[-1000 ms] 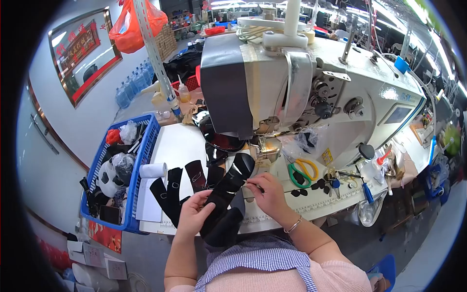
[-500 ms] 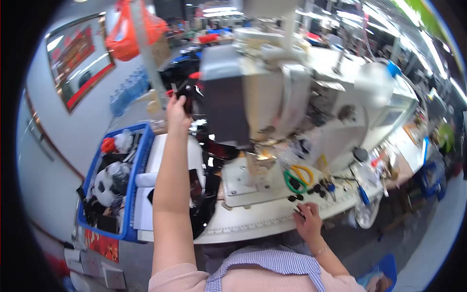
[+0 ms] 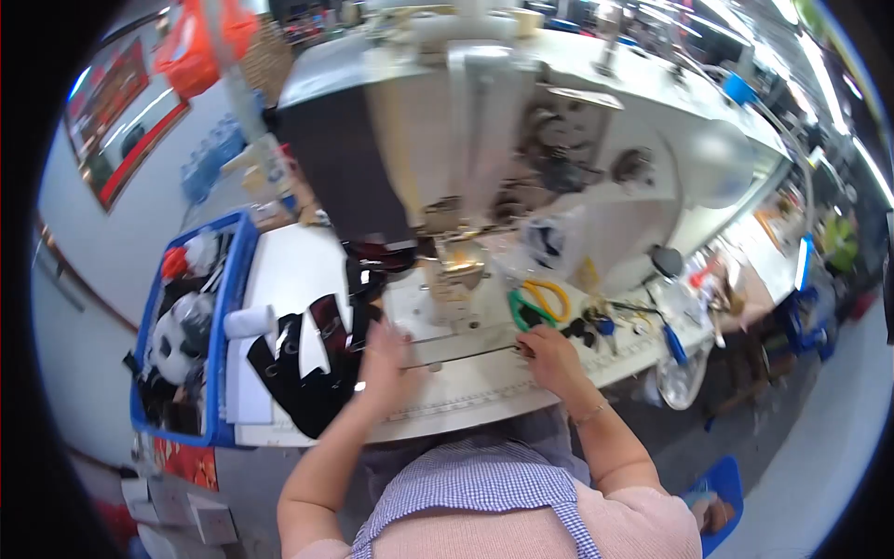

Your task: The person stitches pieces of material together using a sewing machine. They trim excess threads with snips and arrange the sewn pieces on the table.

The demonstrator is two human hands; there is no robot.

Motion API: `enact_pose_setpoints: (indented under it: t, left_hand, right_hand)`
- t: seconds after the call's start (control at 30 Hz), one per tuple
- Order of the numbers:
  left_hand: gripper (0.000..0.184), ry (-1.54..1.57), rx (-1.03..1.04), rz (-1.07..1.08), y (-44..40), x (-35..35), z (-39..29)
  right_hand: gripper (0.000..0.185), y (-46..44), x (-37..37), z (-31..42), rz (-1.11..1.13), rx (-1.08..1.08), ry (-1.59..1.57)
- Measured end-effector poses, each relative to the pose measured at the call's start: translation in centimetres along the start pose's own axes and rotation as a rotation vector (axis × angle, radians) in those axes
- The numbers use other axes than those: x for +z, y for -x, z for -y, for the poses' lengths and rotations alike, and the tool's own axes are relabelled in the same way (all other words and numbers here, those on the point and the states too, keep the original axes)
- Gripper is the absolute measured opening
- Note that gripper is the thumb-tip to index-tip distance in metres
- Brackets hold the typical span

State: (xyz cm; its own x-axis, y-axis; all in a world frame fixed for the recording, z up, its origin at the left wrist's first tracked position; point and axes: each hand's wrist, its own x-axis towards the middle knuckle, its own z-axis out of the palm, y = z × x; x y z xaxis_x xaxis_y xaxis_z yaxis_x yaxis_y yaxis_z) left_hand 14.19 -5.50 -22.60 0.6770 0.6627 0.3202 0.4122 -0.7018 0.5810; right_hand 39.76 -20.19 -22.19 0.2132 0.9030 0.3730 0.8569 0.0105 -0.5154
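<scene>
My left hand (image 3: pixel 384 361), smeared by motion, is over the white table just right of a pile of glossy black strap-like pieces (image 3: pixel 312 391). Whether it touches them I cannot tell. My right hand (image 3: pixel 553 361) is closed in a pinch at the front of the table, and what lies between its fingertips is hidden. Close beyond it are scissors (image 3: pixel 549 296) with green and yellow handles, beside small dark pieces (image 3: pixel 585 332). In front of me stands a large white sewing machine (image 3: pixel 643 210), some glossy dark material (image 3: pixel 386 256) hanging at its left end.
A blue crate (image 3: pixel 233 373) of bagged items stands left of the table, next to a white roll (image 3: pixel 250 322). Toward the right lie a blue-handled tool (image 3: pixel 674 343) and assorted clutter. A ruler strip (image 3: pixel 466 399) follows the table's front edge.
My left hand has come down from the far left to the table near my body. My right hand has moved inward, closer to the scissors. The camera view has shifted.
</scene>
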Motion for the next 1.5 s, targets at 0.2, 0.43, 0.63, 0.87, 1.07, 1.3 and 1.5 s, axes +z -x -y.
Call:
enact_pose_setpoints:
  t: [0.2, 0.43, 0.63, 0.87, 1.07, 1.3, 1.5]
  left_hand:
    - [0.034, 0.203, 0.296, 0.226, 6.8, -1.1, -3.4]
    - [0.030, -0.363, -0.497, -0.548, 5.7, -12.0, 9.6]
    - [0.053, -0.322, -0.602, -0.434, 7.0, -11.1, 13.8]
    - [0.017, 0.615, -0.480, -0.369, 4.4, -14.6, 5.3]
    - [0.033, 1.197, -0.266, -0.315, 1.9, -12.1, -2.8]
    - [0.018, 1.508, -0.576, -0.214, 1.7, -5.6, -5.0]
    - [0.027, 1.590, -0.407, -0.106, 2.5, -6.4, -4.6]
  right_hand:
    - [0.019, -0.6, -0.6, 0.9, 0.018, 0.070, -0.068]
    - [0.011, 1.5, -1.2, -2.6, -0.212, 0.423, -0.471]
    - [0.013, 2.7, -3.2, -3.5, -0.452, 0.473, -0.268]
    - [0.011, 2.4, -2.4, -2.2, -0.167, 0.339, -0.064]
    - [0.013, 0.1, -2.0, -1.2, 0.080, 0.338, 0.039]
    - [0.015, 1.6, -2.1, -1.0, 0.095, 0.227, 0.106]
    - [0.011, 0.8, -2.9, -0.7, 0.264, 0.298, 0.032]
